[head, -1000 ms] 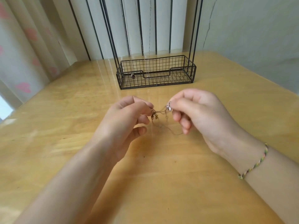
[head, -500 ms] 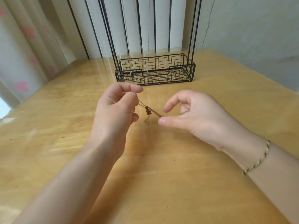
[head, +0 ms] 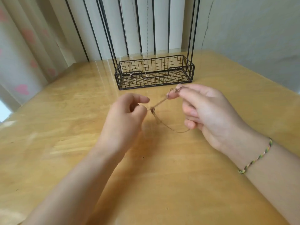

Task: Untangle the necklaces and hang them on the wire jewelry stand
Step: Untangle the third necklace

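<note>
A thin brown necklace (head: 159, 103) was held in the air above a wooden table (head: 65, 127), stretched taut between two hands, with a small tangled knot (head: 152, 109) near its left end and a slack loop drooping beneath towards the right palm. The left hand (head: 125, 120) pinched the chain beside the knot between thumb and curled fingers. The right hand (head: 206, 111), a little higher, pinched the other end at its fingertips. The chain looked very light, limp and fine, probably easy to snap or tighten if tugged, so it likely wanted small fingertip holds close on either side of the knot. A woven bracelet (head: 256, 158) circled the right wrist. Beyond the hands stood the wire jewelry stand (head: 155, 85), with other fine chains (head: 146, 38) already hanging in it.
</note>
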The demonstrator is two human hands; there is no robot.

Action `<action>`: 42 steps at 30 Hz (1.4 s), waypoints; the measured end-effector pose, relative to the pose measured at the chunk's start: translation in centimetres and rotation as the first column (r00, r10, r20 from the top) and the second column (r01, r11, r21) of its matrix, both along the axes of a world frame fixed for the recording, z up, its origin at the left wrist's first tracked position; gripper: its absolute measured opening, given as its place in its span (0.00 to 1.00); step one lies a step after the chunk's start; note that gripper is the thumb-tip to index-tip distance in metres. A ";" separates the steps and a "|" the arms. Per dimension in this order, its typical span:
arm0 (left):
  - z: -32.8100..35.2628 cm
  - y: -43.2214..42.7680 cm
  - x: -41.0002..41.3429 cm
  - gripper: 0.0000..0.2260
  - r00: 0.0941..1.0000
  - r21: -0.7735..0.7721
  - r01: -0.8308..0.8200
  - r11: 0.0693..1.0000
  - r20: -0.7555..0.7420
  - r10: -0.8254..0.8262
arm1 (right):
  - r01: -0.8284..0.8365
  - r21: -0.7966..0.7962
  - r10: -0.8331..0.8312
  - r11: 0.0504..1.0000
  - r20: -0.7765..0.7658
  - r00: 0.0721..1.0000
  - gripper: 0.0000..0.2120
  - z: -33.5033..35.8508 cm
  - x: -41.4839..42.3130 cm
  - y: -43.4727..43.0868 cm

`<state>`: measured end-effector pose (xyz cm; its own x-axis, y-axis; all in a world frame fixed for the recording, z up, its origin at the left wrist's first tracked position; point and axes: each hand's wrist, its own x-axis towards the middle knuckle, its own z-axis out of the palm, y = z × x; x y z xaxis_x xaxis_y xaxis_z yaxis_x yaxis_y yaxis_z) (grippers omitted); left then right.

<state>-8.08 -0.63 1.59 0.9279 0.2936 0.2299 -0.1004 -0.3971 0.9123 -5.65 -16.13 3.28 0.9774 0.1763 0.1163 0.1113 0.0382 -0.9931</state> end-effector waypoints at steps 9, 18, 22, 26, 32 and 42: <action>0.0 -0.1 -0.1 0.06 0.998 0.291 -0.055 0.955 0.027 0.049 | -0.117 0.192 0.120 0.974 -0.004 0.993 0.20 0.0 -0.6 0.9; 1.8 -0.1 -0.6 0.09 0.980 -0.543 0.137 0.828 -0.050 -0.195 | -0.304 -0.036 0.289 0.952 -0.218 0.932 0.06 -0.5 -0.5 0.5; 1.8 -0.2 -0.7 0.08 0.979 -0.533 0.163 0.830 -0.018 -0.204 | -0.239 -0.173 0.228 0.955 -0.083 0.970 0.03 -0.8 -0.6 0.7; 1.4 -0.3 -0.7 0.06 0.986 -0.413 0.136 0.901 -0.029 -0.162 | -0.121 -0.176 0.141 0.977 0.101 0.985 0.03 -0.7 -0.8 1.0; 0.5 -0.3 -0.5 0.06 0.999 -0.134 0.048 0.990 -0.017 -0.051 | 0.023 -0.110 -0.001 0.994 0.199 0.980 0.04 -0.3 -0.8 0.9; 0.9 -1.3 -0.8 0.07 0.995 -0.147 0.095 0.984 0.029 -0.092 | 0.044 0.046 -0.047 0.998 0.066 0.997 0.07 -0.1 -0.6 0.8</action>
<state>-8.91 -1.88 2.45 0.9481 0.2380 0.2108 -0.1512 -0.2455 0.9575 -6.20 -15.33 3.15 0.9740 0.1255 0.1885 0.1801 0.0753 -0.9808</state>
